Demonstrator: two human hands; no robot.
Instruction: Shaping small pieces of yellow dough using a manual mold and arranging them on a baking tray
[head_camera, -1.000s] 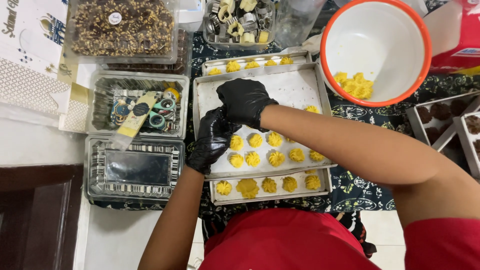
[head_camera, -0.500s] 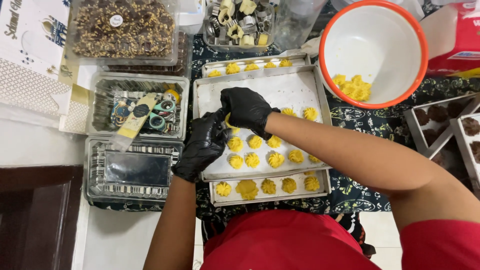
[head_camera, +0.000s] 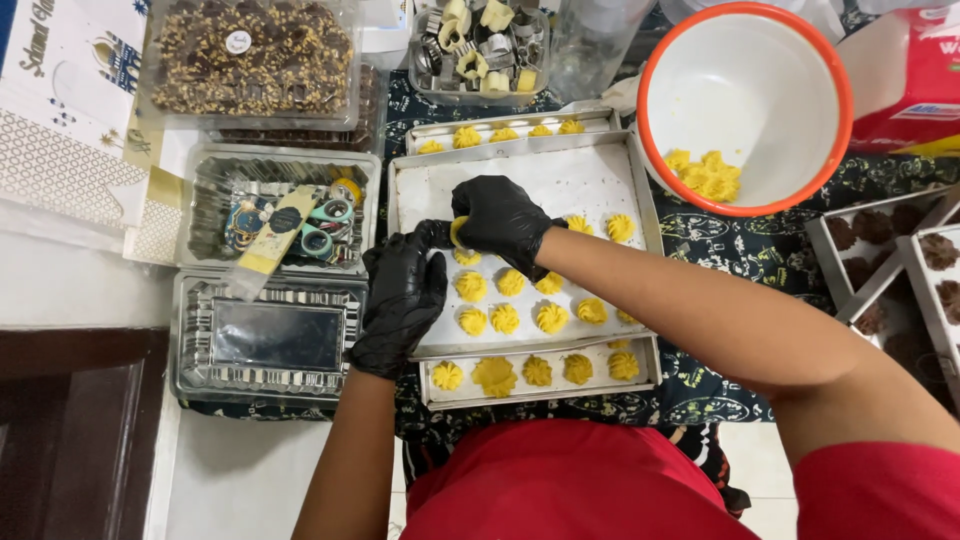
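Fingers of the right hand (head_camera: 503, 218) pinch a yellow dough piece (head_camera: 458, 231) over the baking tray (head_camera: 520, 180), with the left hand (head_camera: 402, 295) now drawn up beside it, fingertips touching the piece — both hands have shifted leftward from the tray's middle, shaping another cookie beside the rows already laid.

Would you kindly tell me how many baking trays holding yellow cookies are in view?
3: the large tray under the hands, a narrow tray beyond it, another narrow tray nearest the person.

Clear lidded box (head_camera: 250, 60) of dark sweets, top left, bears a small round white label (head_camera: 238, 42). White patterned carton (head_camera: 70, 110) at far left. Red-and-white package (head_camera: 905, 75) at top right
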